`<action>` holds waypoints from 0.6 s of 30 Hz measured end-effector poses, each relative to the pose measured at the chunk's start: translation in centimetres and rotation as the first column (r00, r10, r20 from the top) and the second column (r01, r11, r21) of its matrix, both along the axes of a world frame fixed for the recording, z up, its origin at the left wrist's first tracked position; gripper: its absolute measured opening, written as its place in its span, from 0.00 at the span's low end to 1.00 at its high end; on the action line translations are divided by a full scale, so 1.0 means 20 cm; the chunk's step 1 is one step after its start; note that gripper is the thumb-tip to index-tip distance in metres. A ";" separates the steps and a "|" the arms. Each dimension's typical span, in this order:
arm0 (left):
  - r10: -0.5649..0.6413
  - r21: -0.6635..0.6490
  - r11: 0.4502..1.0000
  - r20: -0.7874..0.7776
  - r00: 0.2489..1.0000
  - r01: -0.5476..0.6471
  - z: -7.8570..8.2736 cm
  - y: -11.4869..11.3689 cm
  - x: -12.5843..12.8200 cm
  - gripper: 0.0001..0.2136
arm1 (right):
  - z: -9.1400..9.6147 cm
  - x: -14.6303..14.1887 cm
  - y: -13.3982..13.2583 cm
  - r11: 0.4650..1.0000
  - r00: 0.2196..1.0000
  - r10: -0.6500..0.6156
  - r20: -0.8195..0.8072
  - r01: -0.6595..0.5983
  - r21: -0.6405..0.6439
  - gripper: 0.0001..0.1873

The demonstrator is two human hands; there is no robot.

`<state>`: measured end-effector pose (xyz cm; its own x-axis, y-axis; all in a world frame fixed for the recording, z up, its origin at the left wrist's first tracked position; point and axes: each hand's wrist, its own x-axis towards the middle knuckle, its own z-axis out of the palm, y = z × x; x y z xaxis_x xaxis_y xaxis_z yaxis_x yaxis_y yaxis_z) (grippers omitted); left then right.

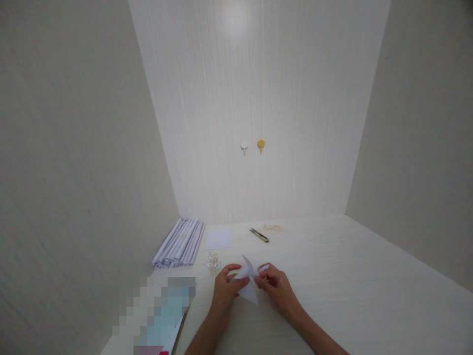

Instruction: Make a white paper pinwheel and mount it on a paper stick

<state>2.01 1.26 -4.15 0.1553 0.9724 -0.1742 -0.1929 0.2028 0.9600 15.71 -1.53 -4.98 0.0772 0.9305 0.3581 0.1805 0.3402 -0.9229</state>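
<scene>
Pale tabletop (pixel 351 276), with a folded white paper (pixel 247 272) held over its near side.
Left hand (pixel 226 288) and right hand (pixel 277 288) both pinch it near the centre; light, even pressure should prevent buckling. Snips (pixel 259 235) lie beyond.

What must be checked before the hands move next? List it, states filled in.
1. Left hand on the folded paper: ok, thumb and fingers grip it.
2. Right hand on the folded paper: ok, it pinches the right side.
3. Centre of the folded paper fastened: cannot tell, too small to make out.
4. Snips clear of both hands: ok, they lie beyond them.
5. Space by the left hand: arguably not ok, a small bundle sits close to its fingers.
6. Paper rolls clear of both hands: ok, stacked off to the left.
</scene>
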 end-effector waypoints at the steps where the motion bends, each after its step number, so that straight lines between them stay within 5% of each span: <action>1: -0.010 0.001 1.000 -0.009 1.000 0.010 0.00 0.00 0.00 0.18 | 0.00 0.00 0.00 1.000 1.000 0.000 -0.007 0.000 0.003 0.09; 18: -0.003 0.050 0.999 0.017 1.000 0.002 -0.01 -0.03 0.03 0.19 | 0.02 -0.02 -0.01 0.994 0.994 -0.102 0.043 0.104 -0.033 0.10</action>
